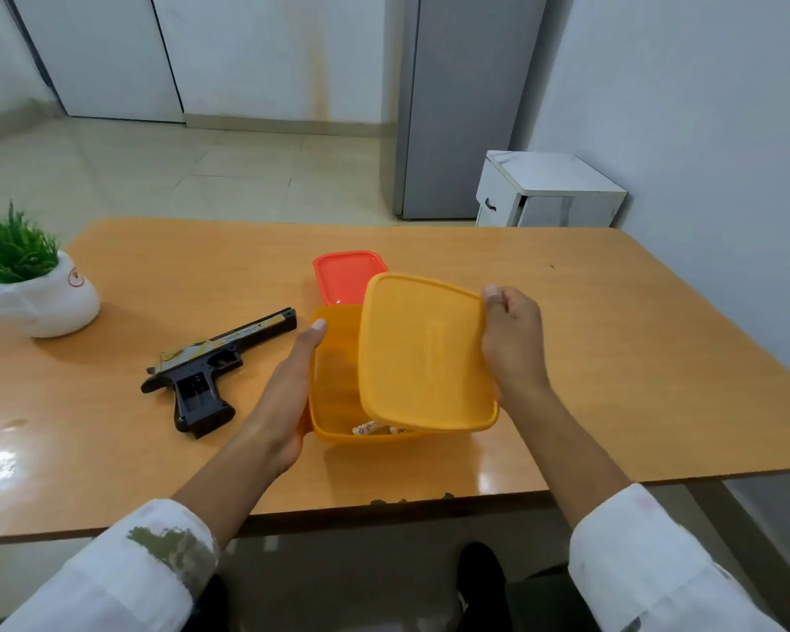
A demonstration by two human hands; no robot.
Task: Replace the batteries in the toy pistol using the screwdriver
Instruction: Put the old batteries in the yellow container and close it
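Observation:
A black toy pistol (208, 364) with a yellow-striped barrel lies on its side on the orange table, left of centre, its grip compartment open. An open yellow box (334, 385) stands in front of me. My left hand (288, 390) lies flat against its left wall and steadies it. My right hand (511, 339) pinches the right edge of the yellow lid (418, 353) and holds it tilted above the box. At the box's near edge small white batteries (370, 428) show under the lid. I see no screwdriver.
A closed red box (345, 275) sits just behind the yellow one. A white pot with a green plant (33, 285) stands at the table's left edge (1, 403). A small white cabinet (548, 189) and a grey cupboard stand beyond the table's far right.

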